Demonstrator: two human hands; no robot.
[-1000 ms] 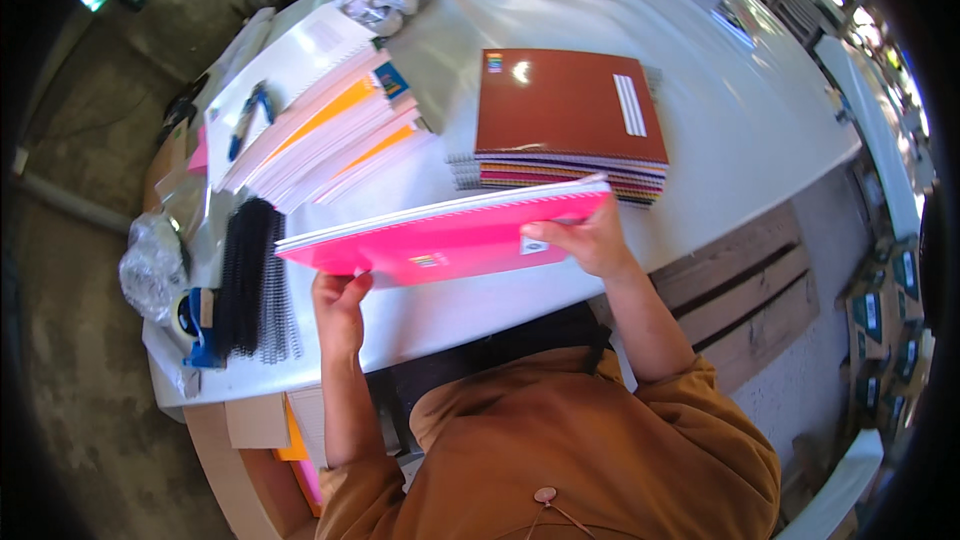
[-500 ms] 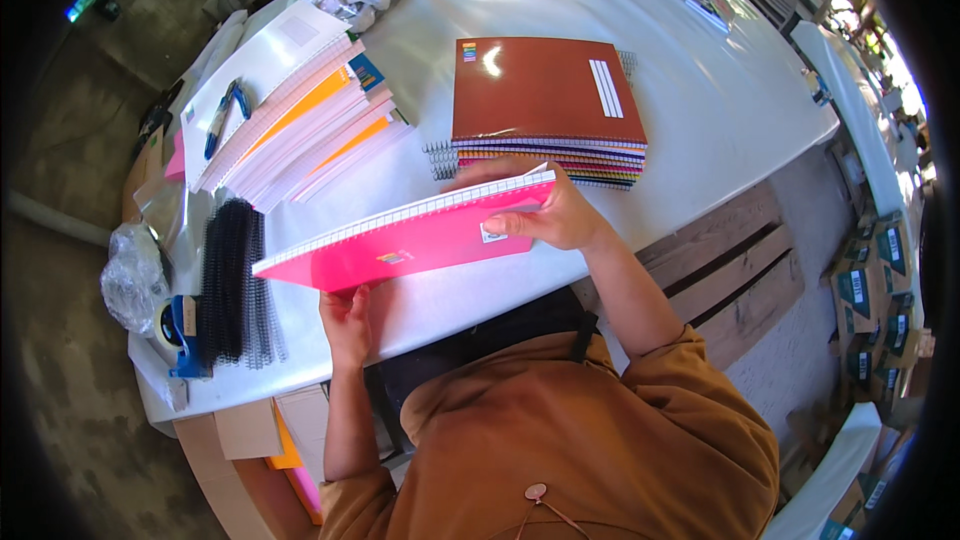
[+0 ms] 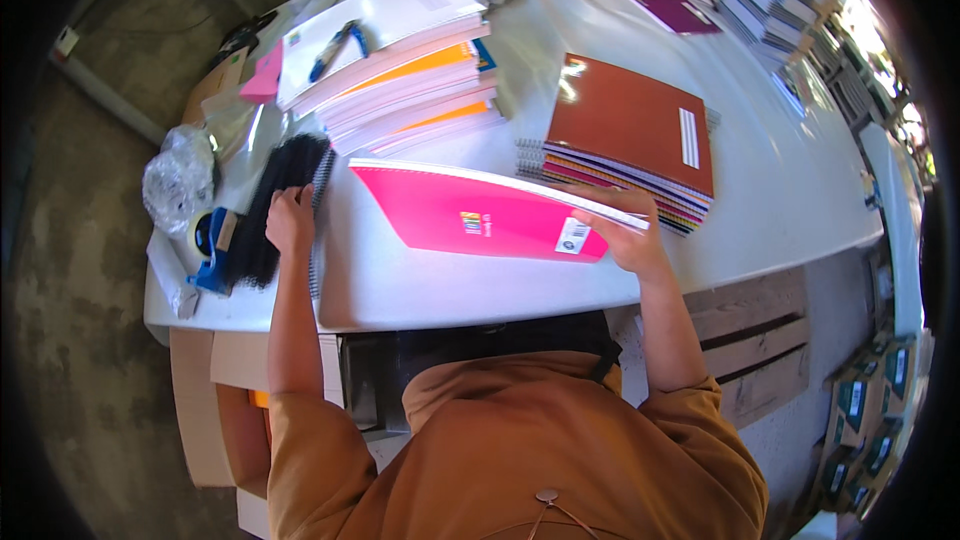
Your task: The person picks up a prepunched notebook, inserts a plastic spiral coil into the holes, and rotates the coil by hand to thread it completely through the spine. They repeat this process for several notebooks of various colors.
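A pink-covered notebook point(image 3: 430, 215) without a coil along its edge is held up over the table, tilted, its punched page edge uppermost. My right hand point(image 3: 632, 235) grips its right end, thumb in front by the white label. On the left, my left hand point(image 3: 290, 222) has its fingers closed at the bundle of black spiral binding coils point(image 3: 262, 240); how many coils it pinches is hidden. Right of the pink notebook stands a pile of spiral notebooks point(image 3: 630, 125), brown cover on top, coils jutting out at its sides.
Behind the coils rises a tall stack of unbound books point(image 3: 400, 90) with a blue-handled tool point(image 3: 338, 50) lying on it. A blue tape dispenser point(image 3: 215, 250) and crumpled clear plastic point(image 3: 180, 180) sit at the left edge. A purple notebook point(image 3: 676, 14) lies far back.
My left hand has let go of the pink notebook and moved left to the black coils. The right hand keeps its hold. The whole view has shifted, with the table things appearing farther right.
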